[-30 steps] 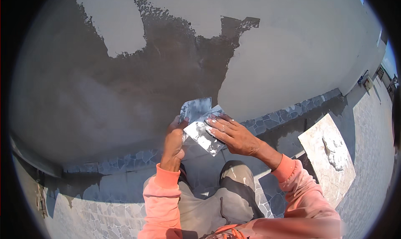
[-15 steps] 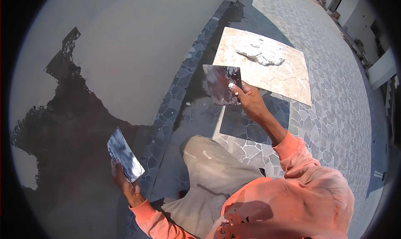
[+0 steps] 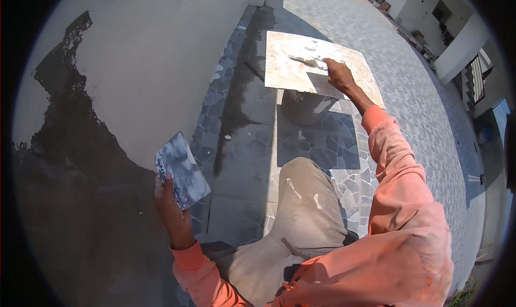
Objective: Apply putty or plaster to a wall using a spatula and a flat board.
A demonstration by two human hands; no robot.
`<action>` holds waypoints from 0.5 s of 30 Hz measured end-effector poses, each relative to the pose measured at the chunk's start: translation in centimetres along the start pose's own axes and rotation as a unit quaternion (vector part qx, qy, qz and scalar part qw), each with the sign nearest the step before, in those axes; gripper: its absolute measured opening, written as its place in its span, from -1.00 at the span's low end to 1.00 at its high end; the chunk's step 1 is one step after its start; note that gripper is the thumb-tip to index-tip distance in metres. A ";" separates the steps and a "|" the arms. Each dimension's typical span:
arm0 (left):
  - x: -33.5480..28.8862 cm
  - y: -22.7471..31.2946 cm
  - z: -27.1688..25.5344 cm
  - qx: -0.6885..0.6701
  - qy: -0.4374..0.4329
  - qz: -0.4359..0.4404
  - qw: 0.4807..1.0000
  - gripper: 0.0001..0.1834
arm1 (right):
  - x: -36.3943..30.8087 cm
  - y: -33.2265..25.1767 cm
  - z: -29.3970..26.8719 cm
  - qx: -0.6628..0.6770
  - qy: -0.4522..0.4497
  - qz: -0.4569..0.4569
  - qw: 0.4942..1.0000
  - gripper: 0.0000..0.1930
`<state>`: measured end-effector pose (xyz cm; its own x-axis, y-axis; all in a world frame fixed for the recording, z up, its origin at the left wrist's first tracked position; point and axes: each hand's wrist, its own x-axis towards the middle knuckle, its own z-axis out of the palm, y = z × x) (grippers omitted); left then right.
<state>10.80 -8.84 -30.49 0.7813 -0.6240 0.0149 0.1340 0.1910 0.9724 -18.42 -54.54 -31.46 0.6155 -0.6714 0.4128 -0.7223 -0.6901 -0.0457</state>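
Note:
My left hand (image 3: 173, 210) holds a thin rectangular putty blade (image 3: 184, 171) by its lower left edge, thumb over its smeared grey face. It is close to the wall (image 3: 161, 54), which has a dark, ragged-edged coat (image 3: 80, 140) on it. My right arm stretches forward, and my right hand (image 3: 341, 77) is closed over a pale marbled board (image 3: 279, 76), at the white paste (image 3: 306, 50) heaped there. The second blade in that hand is mostly lost in glare and behind the fingers. A dark, sharp-cornered shadow falls on the board below the hand.
A bucket (image 3: 303, 107) stands under the board. The floor (image 3: 419, 124) has a stone-pattern tile, with a dark tiled strip (image 3: 215, 100) along the wall's foot. White drops lie near it. My bent knee (image 3: 303, 183) is between my arms. Pillars and piled items are far right.
My right hand has gone forward with its blade from the board's near edge to the white paste. My left hand with its blade has shifted slightly up and right in view, and the view has turned.

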 end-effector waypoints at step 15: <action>5.7 -5.1 4.3 -0.184 -0.157 -0.146 0.959 -0.58 | 1.0 -1.1 -1.7 -0.070 -0.073 0.050 0.994 -0.52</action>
<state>11.96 -16.69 -34.31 0.4631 -0.8782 -0.1192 0.5695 0.1918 0.7993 -17.55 -53.94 -29.46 0.5700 -0.7740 0.2757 -0.8127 -0.5806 0.0504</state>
